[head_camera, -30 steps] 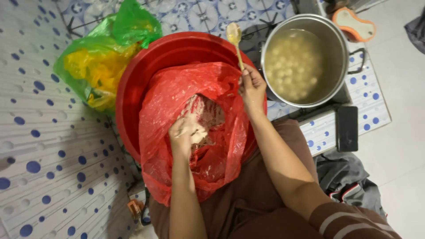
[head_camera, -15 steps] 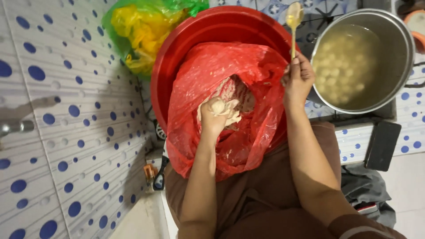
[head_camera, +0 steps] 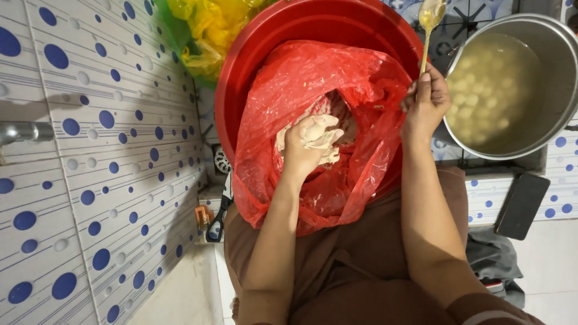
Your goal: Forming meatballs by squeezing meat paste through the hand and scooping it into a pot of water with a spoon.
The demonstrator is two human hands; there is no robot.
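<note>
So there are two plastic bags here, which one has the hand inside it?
The red plastic bag lining the red basin. The left hand is in it, gripping pale dough. The yellow-green bag lies untouched behind the basin.

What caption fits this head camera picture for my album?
Left hand scoops dough from a red bag; right hand holds a spoon beside a pot.
</note>
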